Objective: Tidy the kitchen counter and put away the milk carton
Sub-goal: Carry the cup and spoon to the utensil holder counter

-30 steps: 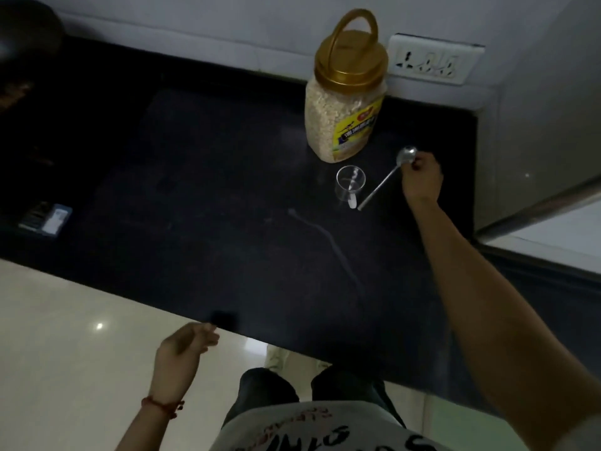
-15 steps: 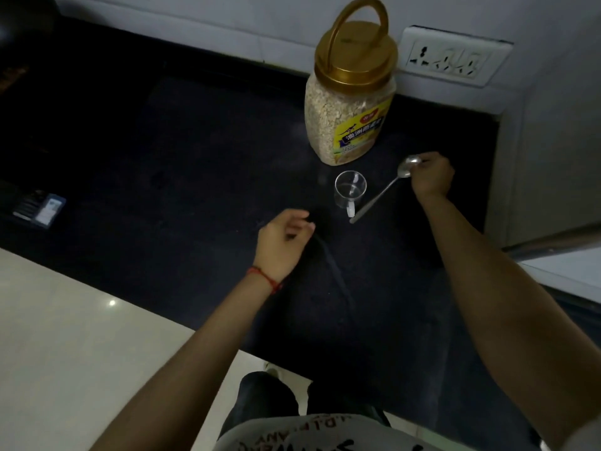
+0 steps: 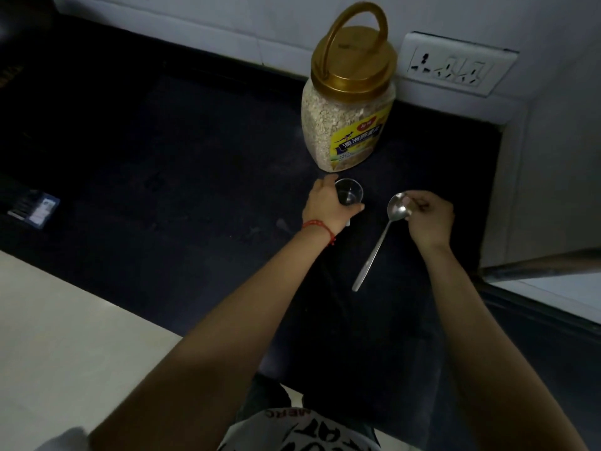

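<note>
Dark matte counter: left hand grips a clear round cup; right hand pinches a shiny steel spoon by its bowl, near a gold-lidded oat jar.

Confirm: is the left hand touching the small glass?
Touching. The head view shows the left hand wrapped round the glass, thumb and fingers against its sides. The right hand pinches the spoon by its bowl.
</note>
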The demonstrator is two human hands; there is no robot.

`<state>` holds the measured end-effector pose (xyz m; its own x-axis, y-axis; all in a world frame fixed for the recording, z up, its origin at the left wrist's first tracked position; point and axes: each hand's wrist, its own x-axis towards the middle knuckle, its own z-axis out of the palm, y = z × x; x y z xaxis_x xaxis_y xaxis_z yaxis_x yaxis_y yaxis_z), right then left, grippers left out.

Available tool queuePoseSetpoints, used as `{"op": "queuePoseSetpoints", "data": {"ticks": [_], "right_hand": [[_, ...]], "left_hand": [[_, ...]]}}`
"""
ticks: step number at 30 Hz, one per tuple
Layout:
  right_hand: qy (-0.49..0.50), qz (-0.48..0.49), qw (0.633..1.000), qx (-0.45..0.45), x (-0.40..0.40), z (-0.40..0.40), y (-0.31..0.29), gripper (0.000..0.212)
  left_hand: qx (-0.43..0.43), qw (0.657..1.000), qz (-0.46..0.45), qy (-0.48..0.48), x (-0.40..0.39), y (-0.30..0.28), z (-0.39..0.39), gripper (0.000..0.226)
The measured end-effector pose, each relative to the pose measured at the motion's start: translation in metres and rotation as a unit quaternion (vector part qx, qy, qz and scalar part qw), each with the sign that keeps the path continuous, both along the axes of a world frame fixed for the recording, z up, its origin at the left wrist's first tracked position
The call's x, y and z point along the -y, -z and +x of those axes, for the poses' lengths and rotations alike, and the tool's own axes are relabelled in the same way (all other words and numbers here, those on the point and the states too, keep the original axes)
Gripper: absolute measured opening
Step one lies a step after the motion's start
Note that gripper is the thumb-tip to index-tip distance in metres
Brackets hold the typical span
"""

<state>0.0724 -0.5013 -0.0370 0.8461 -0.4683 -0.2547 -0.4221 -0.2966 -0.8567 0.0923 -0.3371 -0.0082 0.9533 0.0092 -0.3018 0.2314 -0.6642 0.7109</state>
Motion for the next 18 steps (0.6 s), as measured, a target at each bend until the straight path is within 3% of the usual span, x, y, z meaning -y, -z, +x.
{"op": "queuePoseSetpoints", "data": {"ticks": [5, 9, 15, 18], "right_hand": [[-0.014, 0.02, 1.0, -0.008, -0.005, -0.014, -0.005, 0.017], [-0.019, 0.027, 0.999, 0.007, -0.012, -0.021, -0.012, 0.018], [-0.07, 0.033, 0.997, 0.026, -0.062, -0.026, -0.036, 0.016], [-0.118, 0.048, 0.991, 0.032, -0.109, -0.034, -0.043, 0.014]], "left_hand": [[0.035, 0.999, 0.036, -0.005, 0.001, 0.005, -0.004, 0.055], [0.09, 0.995, -0.002, -0.043, -0.017, -0.006, -0.017, 0.044], [0.16, 0.979, -0.074, -0.103, -0.1, -0.045, -0.081, 0.044], [0.163, 0.975, -0.049, -0.14, -0.159, -0.05, -0.123, 0.048]]}}
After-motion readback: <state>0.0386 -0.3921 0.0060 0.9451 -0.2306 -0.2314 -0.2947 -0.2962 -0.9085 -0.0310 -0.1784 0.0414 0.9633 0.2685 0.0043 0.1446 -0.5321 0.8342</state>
